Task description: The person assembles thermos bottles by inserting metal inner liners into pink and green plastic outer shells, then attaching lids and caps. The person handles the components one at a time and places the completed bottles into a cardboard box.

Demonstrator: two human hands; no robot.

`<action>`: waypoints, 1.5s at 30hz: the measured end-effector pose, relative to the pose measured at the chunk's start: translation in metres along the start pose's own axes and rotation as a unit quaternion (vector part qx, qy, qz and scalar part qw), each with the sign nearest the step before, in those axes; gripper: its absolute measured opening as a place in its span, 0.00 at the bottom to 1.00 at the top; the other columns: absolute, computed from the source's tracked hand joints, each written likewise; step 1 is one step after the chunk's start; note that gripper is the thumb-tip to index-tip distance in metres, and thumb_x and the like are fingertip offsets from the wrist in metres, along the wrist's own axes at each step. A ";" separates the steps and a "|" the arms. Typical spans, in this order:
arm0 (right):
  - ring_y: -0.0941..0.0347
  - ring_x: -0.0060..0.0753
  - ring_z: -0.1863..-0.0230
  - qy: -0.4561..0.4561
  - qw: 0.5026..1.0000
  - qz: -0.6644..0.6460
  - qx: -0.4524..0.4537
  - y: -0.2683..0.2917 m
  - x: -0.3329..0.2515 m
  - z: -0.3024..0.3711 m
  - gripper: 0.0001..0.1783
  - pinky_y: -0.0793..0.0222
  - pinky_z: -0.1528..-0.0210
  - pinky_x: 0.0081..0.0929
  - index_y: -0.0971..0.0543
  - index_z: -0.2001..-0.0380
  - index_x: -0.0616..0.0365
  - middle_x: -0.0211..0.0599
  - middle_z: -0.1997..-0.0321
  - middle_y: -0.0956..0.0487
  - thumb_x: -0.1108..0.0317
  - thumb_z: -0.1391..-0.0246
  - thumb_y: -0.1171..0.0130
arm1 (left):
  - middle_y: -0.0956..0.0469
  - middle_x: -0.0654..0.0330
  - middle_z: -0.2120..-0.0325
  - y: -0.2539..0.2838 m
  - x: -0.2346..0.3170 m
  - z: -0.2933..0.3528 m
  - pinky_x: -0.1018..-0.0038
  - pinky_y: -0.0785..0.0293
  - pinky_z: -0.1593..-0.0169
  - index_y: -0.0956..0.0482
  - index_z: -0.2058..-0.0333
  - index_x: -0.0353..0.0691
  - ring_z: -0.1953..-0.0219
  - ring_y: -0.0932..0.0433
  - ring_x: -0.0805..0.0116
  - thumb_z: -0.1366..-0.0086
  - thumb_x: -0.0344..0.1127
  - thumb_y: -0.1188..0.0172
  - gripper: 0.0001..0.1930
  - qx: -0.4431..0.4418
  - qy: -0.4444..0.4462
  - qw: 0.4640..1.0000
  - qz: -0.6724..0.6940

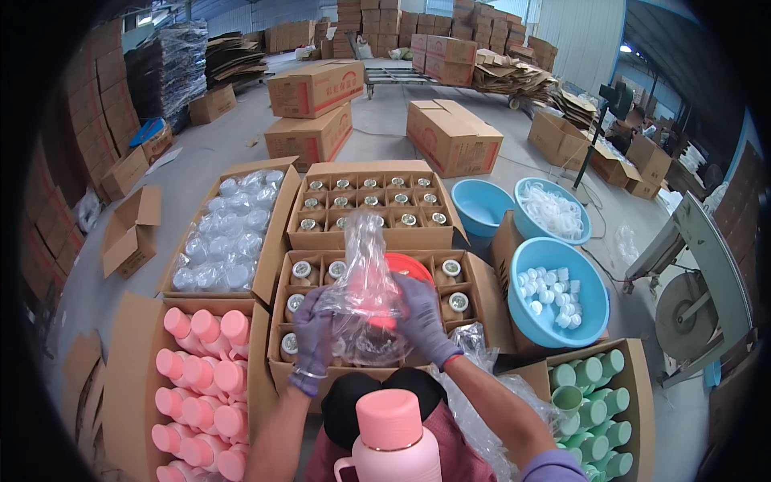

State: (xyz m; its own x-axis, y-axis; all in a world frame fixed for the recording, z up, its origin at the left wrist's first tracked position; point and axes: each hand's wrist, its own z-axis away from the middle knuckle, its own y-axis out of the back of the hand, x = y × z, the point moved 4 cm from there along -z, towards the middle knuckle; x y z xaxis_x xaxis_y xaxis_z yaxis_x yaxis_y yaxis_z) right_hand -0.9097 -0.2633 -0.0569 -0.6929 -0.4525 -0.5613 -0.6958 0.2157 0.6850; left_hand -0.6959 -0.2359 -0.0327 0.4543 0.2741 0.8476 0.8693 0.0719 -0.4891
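Observation:
Both my hands wear purple gloves. Between them a clear plastic bag (365, 257) is stretched, its upper end standing up and its lower part crumpled. My left hand (312, 333) is closed on one side of the bag, and my right hand (424, 321) grips the other. Behind the film, partly hidden, is a round red plastic item (411, 267) over a divided carton (482, 321). Silver-topped bottles (458, 303) stand in that carton's compartments. In my lap rests a pink vacuum jug (393, 434) with a pink cap and side handle, upright and touched by neither hand.
Pink jugs (201, 373) fill a carton at left; green jugs (593, 414) fill one at right. Bagged clear-white pieces (229, 229) and another bottle carton (369, 237) lie ahead. Blue basins (606, 277) hold white caps and rings. Loose plastic film (474, 402) lies beside my right forearm.

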 end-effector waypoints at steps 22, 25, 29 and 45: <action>0.31 0.43 0.49 -0.045 0.990 -0.094 -0.100 0.149 -0.180 0.438 0.10 0.42 0.33 0.55 0.28 0.67 0.53 0.36 0.57 0.28 0.66 0.53 0.40 | 0.23 0.56 0.54 0.164 0.111 0.278 0.65 0.25 0.48 0.28 0.46 0.35 0.54 0.23 0.61 0.31 0.32 0.54 0.17 -0.030 0.343 0.881 -0.323; 0.30 0.44 0.45 -0.166 0.966 -0.187 -0.072 0.181 -0.185 0.470 0.10 0.38 0.37 0.45 0.25 0.60 0.55 0.37 0.53 0.26 0.68 0.45 0.40 | 0.23 0.55 0.56 0.122 0.109 0.238 0.66 0.25 0.50 0.25 0.49 0.34 0.56 0.23 0.61 0.30 0.36 0.53 0.16 -0.239 0.373 0.782 -0.439; 0.26 0.48 0.48 -0.366 0.918 -0.123 0.091 0.273 -0.108 0.530 0.16 0.31 0.44 0.41 0.23 0.54 0.58 0.47 0.54 0.23 0.61 0.42 0.43 | 0.22 0.54 0.58 0.097 0.120 0.212 0.66 0.25 0.51 0.23 0.52 0.34 0.58 0.24 0.60 0.29 0.39 0.52 0.16 -0.405 0.348 0.632 -0.562; 0.40 0.64 0.37 -0.819 0.503 0.269 0.061 0.345 -0.014 0.757 0.54 0.29 0.44 0.50 0.41 0.35 0.44 0.51 0.35 0.42 0.41 0.63 0.28 | 0.27 0.56 0.52 -0.040 0.016 0.267 0.68 0.29 0.46 0.24 0.52 0.31 0.50 0.27 0.63 0.33 0.30 0.52 0.14 -0.328 0.293 0.852 -0.283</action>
State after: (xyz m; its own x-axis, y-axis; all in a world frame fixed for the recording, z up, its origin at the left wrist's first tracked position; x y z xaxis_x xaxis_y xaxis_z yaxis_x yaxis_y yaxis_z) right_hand -1.2830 0.4720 -0.1641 0.0563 0.9984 -0.0073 -0.2621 0.0218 0.9648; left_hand -0.7754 0.0216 -0.0543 -0.2216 -0.1672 0.9607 0.8164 -0.5706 0.0891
